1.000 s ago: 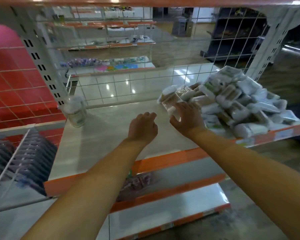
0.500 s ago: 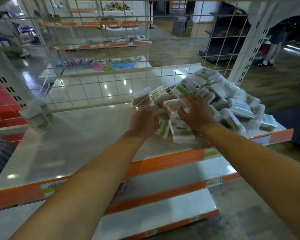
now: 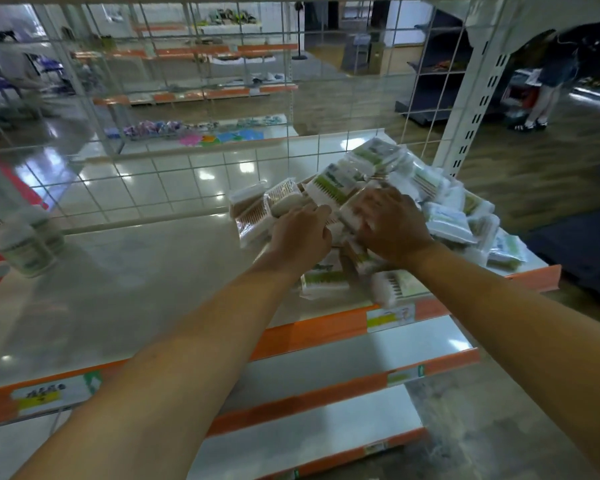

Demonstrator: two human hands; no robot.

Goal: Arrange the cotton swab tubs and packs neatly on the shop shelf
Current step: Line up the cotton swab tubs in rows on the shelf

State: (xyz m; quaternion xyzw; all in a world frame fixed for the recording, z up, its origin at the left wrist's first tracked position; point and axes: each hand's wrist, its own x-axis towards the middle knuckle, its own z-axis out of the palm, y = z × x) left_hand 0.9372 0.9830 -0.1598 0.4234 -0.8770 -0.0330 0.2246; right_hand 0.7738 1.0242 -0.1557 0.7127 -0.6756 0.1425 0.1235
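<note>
A loose heap of cotton swab packs [image 3: 444, 209] lies on the right end of the white shelf [image 3: 125, 292]. My left hand [image 3: 300, 233] reaches into the heap's left side, fingers curled over packs there. My right hand [image 3: 390, 226] lies on top of the heap with fingers spread over a pack. Whether either hand truly grips a pack is hidden by the hands themselves. Two cotton swab tubs [image 3: 28, 244] stand upright at the shelf's far left, blurred.
A white wire grid [image 3: 194, 109] backs the shelf, with a perforated upright [image 3: 471, 98] at the right. Orange-edged lower shelves [image 3: 343, 362] jut out below. A person stands in the aisle at the back right [image 3: 548, 74]. The shelf's left and middle hold only the tubs.
Both hands moved forward and right from bare shelf into the heap of packs. The view shifted, so the tubs now sit further left.
</note>
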